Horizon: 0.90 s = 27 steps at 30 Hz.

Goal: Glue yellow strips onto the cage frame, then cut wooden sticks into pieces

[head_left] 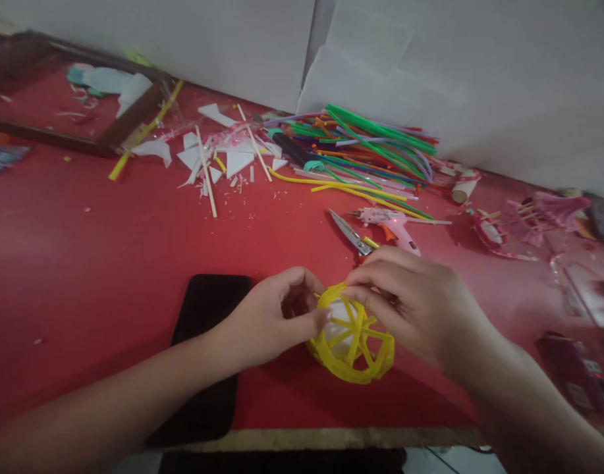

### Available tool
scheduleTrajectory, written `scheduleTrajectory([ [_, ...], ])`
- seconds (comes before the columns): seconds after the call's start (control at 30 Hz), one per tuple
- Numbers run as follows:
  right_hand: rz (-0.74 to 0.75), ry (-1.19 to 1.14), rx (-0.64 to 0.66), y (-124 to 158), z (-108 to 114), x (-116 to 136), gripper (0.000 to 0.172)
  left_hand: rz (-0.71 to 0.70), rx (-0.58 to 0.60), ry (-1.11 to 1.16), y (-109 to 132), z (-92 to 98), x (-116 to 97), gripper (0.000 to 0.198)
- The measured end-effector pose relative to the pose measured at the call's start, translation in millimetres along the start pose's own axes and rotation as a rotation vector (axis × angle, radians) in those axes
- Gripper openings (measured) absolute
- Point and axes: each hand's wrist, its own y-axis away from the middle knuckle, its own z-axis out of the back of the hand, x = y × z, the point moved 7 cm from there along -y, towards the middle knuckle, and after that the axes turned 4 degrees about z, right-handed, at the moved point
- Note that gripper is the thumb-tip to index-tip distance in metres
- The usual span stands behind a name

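Observation:
A yellow wheel-shaped craft piece (pixel 354 329) with spokes, seemingly made of pipe cleaners, is held over the front part of the red table. Something white shows behind its spokes on the left. My left hand (pixel 286 316) grips its left rim between thumb and fingers. My right hand (pixel 405 296) is closed at the upper right rim, thumb and fingertips pinched on the yellow edge. Just beyond the right hand lie scissors (pixel 350 232) with their blades pointing away to the left. A pink glue gun (pixel 388 224) with an orange trigger rests beside them.
Several coloured pipe cleaners (pixel 371 148) are piled at the back, with a black-and-teal cutter (pixel 294 150) and white scraps (pixel 238 162) to their left. A black phone-like slab (pixel 203 395) lies under my left forearm. A pink craft piece (pixel 523 220) stands right; a brown frame (pixel 45 135) lies left.

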Motion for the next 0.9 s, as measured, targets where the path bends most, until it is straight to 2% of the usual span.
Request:
scheduleTrajectory([
  [0.43, -0.229, 0.017, -0.037, 2.5, -6.2, -9.9, 0.009, -0.014, 0.022, 0.008, 0.9, -3.1, -1.0, 0.018],
  [0.6, -0.235, 0.004, -0.042, 5.7, -8.6, -10.4, 0.006, -0.039, 0.018, -0.027, 5.4, -1.2, -9.3, 0.018],
  [0.77, -0.176, 0.049, -0.059, 10.7, -9.2, -4.5, 0.009, -0.064, -0.051, -0.092, 3.9, 4.4, -13.3, 0.019],
  [0.9, -0.168, 0.123, -0.096, 15.3, -9.6, -2.3, 0.015, -0.038, 0.012, -0.009, 1.7, -0.3, -9.6, 0.007],
])
